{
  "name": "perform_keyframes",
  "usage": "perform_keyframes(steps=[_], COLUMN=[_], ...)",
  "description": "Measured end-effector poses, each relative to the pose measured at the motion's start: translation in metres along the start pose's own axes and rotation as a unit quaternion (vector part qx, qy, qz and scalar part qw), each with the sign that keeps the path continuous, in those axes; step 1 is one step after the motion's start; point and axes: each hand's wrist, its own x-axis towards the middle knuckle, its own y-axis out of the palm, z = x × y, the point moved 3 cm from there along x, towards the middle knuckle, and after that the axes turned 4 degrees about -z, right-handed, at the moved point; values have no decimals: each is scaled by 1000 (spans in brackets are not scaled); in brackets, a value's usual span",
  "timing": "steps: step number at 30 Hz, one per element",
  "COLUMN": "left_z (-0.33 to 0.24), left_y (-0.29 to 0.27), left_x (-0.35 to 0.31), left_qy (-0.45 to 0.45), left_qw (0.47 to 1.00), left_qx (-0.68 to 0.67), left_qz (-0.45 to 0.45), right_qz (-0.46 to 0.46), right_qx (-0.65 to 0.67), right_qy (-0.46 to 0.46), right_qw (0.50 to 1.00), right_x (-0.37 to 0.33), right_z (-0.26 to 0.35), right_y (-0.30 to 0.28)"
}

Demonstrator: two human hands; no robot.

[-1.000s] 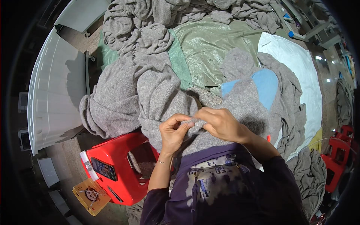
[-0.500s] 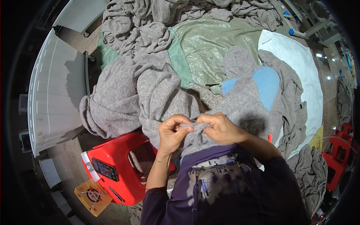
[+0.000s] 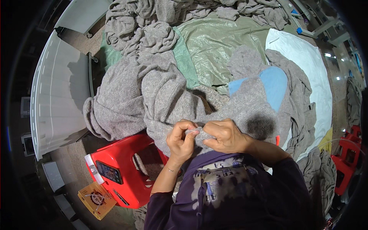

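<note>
A grey knitted garment (image 3: pixel 168 96) lies across my lap and spreads out to the left and ahead. My left hand (image 3: pixel 181 140) pinches a small fold of its edge between thumb and fingers. Close beside it, my right hand (image 3: pixel 226 136) grips the same edge with curled fingers. A short bunched strip of the knit shows between the two hands. Whether a needle or thread is in the fingers is too small to make out.
At the left, a red stool (image 3: pixel 132 172) bears a phone (image 3: pixel 109 171) and a dark slim tool (image 3: pixel 121 197); an orange box (image 3: pixel 96 200) is beside it. Grey knits (image 3: pixel 153 36) pile up ahead, near green sheeting (image 3: pixel 218 46). White sheeting (image 3: pixel 306 65) lies right, a white panel (image 3: pixel 61 92) left.
Both hands have shifted slightly right and down, still gripping the knit. My right fingers have curled in more. The whole view has moved a little.
</note>
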Motion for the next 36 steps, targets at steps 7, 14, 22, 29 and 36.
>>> perform_keyframes(steps=[7,14,22,29,36], left_z=[-7,7,11,20,2], left_y=[13,16,10,-4,0], left_x=[-12,-13,-7,2,10], left_qy=[133,22,-80,-62,23], left_qw=[980,991,990,995,996], left_qx=[134,56,-14,-68,83], left_qz=[-69,-115,-115,-26,30], right_qz=[-141,-137,-85,25,-19], right_qx=[-56,-200,-129,55,87], right_qy=[19,-44,0,181,197], right_qw=[988,969,988,982,976], right_x=[-9,-7,-9,-7,-3], right_z=[4,-4,-13,-23,-20], right_y=[13,11,8,6,11])
